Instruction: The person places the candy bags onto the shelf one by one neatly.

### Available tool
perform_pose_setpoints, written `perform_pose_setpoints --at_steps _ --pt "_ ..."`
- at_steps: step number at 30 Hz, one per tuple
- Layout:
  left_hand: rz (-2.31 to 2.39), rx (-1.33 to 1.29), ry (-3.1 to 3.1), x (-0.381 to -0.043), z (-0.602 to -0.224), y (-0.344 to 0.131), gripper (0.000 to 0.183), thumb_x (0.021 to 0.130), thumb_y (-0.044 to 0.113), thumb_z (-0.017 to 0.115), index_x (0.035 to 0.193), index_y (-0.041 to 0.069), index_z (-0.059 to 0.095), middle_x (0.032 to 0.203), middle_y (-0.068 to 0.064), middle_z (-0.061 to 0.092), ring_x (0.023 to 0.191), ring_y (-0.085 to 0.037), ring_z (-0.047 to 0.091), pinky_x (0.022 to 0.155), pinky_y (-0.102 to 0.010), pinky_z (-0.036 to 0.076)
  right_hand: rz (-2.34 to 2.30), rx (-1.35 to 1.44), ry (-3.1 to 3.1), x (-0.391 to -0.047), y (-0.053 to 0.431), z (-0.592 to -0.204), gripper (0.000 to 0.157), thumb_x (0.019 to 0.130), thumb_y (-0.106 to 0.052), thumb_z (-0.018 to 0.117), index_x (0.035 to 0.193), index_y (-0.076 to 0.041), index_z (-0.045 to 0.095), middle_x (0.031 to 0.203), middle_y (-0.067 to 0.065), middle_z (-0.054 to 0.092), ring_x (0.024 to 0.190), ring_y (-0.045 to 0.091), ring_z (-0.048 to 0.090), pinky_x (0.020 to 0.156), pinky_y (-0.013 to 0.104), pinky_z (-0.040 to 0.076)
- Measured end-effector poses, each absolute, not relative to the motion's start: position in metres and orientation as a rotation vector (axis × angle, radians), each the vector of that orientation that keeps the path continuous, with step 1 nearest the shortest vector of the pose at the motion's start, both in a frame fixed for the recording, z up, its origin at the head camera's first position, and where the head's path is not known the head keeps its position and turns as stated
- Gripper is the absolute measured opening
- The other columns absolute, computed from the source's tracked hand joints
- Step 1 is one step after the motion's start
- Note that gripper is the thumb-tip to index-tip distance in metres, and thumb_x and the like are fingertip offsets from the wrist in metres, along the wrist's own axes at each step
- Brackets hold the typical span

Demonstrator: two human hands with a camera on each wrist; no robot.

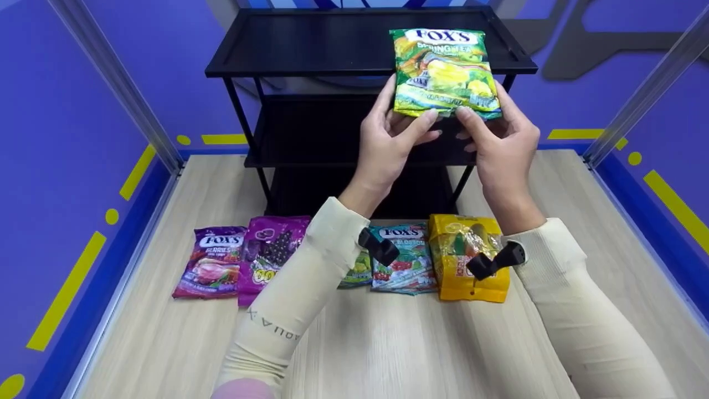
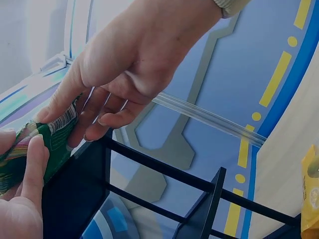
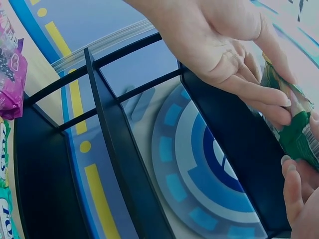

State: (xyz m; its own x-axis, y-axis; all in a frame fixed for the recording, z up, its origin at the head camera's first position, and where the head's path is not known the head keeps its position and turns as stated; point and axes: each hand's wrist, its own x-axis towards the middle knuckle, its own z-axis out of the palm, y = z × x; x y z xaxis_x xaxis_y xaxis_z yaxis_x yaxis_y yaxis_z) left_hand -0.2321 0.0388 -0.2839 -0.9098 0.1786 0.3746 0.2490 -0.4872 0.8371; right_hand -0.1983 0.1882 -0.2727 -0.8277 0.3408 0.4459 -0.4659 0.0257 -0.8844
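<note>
A green and yellow bag of FOX'S Spring Tea candy (image 1: 446, 75) is held by both hands in front of the top shelf's right part, its printed face towards the head camera. My left hand (image 1: 388, 133) grips its lower left edge, thumb on the front. Opposite it, my right hand (image 1: 507, 147) holds the lower right edge in the same way, thumb on the front. The left wrist view shows the bag's green back with a barcode (image 2: 62, 119). Fingers of both hands also appear around the bag (image 3: 299, 129) in the right wrist view.
A black three-tier shelf (image 1: 310, 47) stands at the back. Before it on the wooden table lie a purple FOX'S Berries bag (image 1: 213, 263), a magenta bag (image 1: 271, 249), a partly hidden green bag (image 1: 359, 271), a teal bag (image 1: 403, 257) and a yellow bag (image 1: 471, 288). Blue walls flank the table.
</note>
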Motion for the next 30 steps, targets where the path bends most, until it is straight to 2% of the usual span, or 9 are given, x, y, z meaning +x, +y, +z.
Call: perform_pose_setpoints --at_steps 12,20,24,30 --pt "-2.324 -0.583 -1.772 -0.22 -0.277 0.031 0.064 0.096 0.013 0.059 0.152 0.011 0.027 0.119 -0.014 0.068 0.089 -0.024 0.072 0.073 -0.034 0.062 1.79 0.059 -1.794 -0.201 0.183 -0.261 0.056 0.08 -0.023 0.079 0.132 -0.014 0.061 0.098 0.006 0.07 0.062 0.016 0.062 0.052 0.018 0.051" --pt "-2.225 -0.579 -1.856 -0.208 -0.277 0.03 0.059 0.098 0.016 0.056 0.151 0.01 0.031 0.132 -0.011 0.062 0.092 -0.018 0.072 0.073 -0.03 0.062 1.785 0.012 -1.791 -0.205 0.184 -0.255 0.053 0.079 -0.024 0.08 0.128 -0.015 0.063 0.092 0.005 0.07 0.06 0.015 0.062 0.051 0.018 0.051" --pt "-2.223 -0.583 -1.859 -0.205 -0.275 0.029 0.059 0.098 0.015 0.056 0.152 0.01 0.03 0.136 -0.011 0.059 0.095 -0.019 0.072 0.074 -0.029 0.061 1.795 0.013 -1.768 -0.208 0.183 -0.254 0.05 0.079 -0.023 0.08 0.125 -0.013 0.065 0.09 0.005 0.071 0.058 0.014 0.063 0.048 0.018 0.051" --pt "-2.214 -0.626 -1.887 -0.204 -0.271 0.028 0.065 0.098 0.014 0.056 0.154 0.01 0.024 0.141 -0.009 0.055 0.098 -0.015 0.071 0.075 -0.028 0.061 1.849 0.047 -1.696 -0.212 0.18 -0.254 0.049 0.08 -0.02 0.08 0.122 -0.009 0.059 0.095 0.009 0.072 0.055 0.018 0.063 0.046 0.02 0.051"
